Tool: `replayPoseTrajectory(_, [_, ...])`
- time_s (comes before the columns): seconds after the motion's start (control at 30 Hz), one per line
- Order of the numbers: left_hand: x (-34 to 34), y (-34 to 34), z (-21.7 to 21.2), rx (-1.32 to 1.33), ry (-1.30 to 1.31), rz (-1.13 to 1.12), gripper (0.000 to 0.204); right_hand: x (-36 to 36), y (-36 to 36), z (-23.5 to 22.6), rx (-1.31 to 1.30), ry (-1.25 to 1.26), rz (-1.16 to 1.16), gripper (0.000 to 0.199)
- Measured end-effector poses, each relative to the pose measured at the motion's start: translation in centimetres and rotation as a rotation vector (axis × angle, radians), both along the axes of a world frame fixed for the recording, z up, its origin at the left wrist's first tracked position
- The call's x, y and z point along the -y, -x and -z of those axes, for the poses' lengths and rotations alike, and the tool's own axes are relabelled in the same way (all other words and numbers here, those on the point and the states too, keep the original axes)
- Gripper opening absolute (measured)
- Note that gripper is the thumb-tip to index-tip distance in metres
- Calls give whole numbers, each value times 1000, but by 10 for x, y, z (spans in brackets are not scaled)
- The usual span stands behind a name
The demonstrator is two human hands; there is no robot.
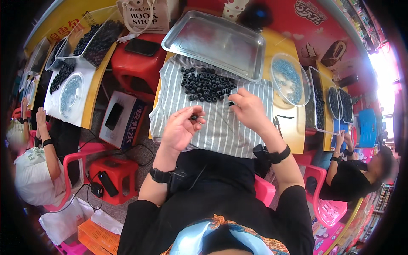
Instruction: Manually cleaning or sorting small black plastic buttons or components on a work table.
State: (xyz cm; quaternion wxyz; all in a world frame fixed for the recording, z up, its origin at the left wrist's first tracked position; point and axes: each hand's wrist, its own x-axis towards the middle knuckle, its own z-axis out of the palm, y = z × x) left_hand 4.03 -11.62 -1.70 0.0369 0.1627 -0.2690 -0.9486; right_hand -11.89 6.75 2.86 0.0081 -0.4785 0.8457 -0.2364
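Note:
My left hand (182,127) is turned partly palm up, its fingers curled around a small black ring-shaped piece (194,117). At the right, my right hand (250,109) pinches another small black piece (231,103) between thumb and fingertips. Just beyond both hands lies a loose pile of small round black pieces (206,87), some with a hole in the middle. The pile rests on a grey and white striped cloth (221,136) spread over the table. A shallow metal tray (216,42) stands behind the pile, over the cloth's far edge.
Right of the cloth, a round clear tub (307,91) holds small pale-blue pieces. A red stool (137,57) with a dark phone stands at the left. Other people work at side tables: one person (38,174) left, another (352,176) right. A cardboard box (121,121) carries another phone.

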Motion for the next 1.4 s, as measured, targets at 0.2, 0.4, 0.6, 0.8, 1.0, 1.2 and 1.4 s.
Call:
replayPoseTrajectory(0.2, [-3,4,2,66,21,24,23,-3,4,17,435,261,98,8])
replayPoseTrajectory(0.4, [5,21,0,75,722,-131,14,-17,24,-4,1663,915,327,11])
replayPoseTrajectory(0.6, [-2,28,-11,156,1272,-185,10,-4,24,16,317,125,249,17])
replayPoseTrajectory(0.8, [-4,24,-7,139,1217,-200,9,4,18,16,-87,-117,154,18])
replayPoseTrajectory(1.0, [-9,30,-9,98,1212,-199,9,-12,9,-6,1667,863,146,16])
replayPoseTrajectory(1.2, [-15,47,-7,61,1876,-214,14,1,9,14,1301,597,243,14])
replayPoseTrajectory(1.4, [-4,28,-14,67,1571,-87,16,20,-1,14,274,126,115,17])
